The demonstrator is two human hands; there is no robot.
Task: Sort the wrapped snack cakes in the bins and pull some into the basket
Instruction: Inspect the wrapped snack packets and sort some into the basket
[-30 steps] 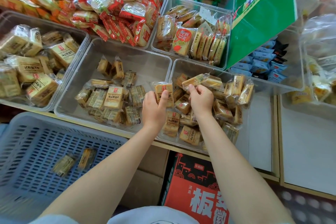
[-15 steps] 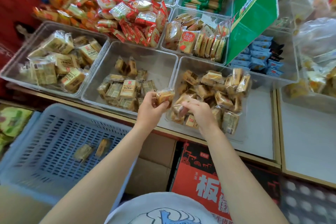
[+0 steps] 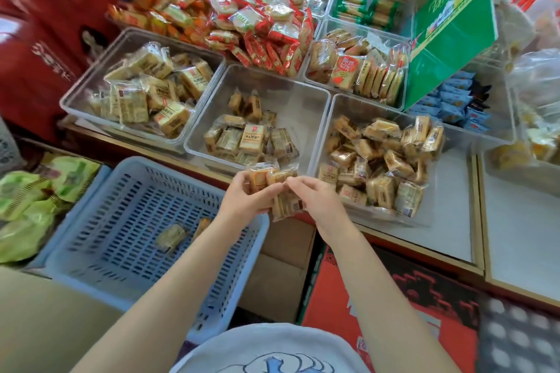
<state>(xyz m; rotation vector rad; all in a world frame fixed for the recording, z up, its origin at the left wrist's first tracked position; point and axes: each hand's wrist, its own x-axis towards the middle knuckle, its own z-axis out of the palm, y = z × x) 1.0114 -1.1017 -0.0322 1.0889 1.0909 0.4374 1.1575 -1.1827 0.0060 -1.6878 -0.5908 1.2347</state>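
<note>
Both your grips are clamped on wrapped snack cakes (image 3: 274, 188), left hand (image 3: 245, 197) and right hand (image 3: 318, 200), above the basket (image 3: 127, 221) rim by the bins: light, soft, slick film, so pinch wrapper edges, don't squeeze.

Two hands are in view, the left hand (image 3: 242, 200) and the right hand (image 3: 318, 203), with a small bundle of wrapped cakes (image 3: 274, 183) between them, its number not clear. One blue basket (image 3: 91, 188) holds two wrapped cakes (image 3: 171, 236). Three clear bins stand in the front row: the left bin (image 3: 75, 91), the middle bin (image 3: 303, 103) and the right bin (image 3: 330, 112), each holding more cakes than can be counted.
</note>
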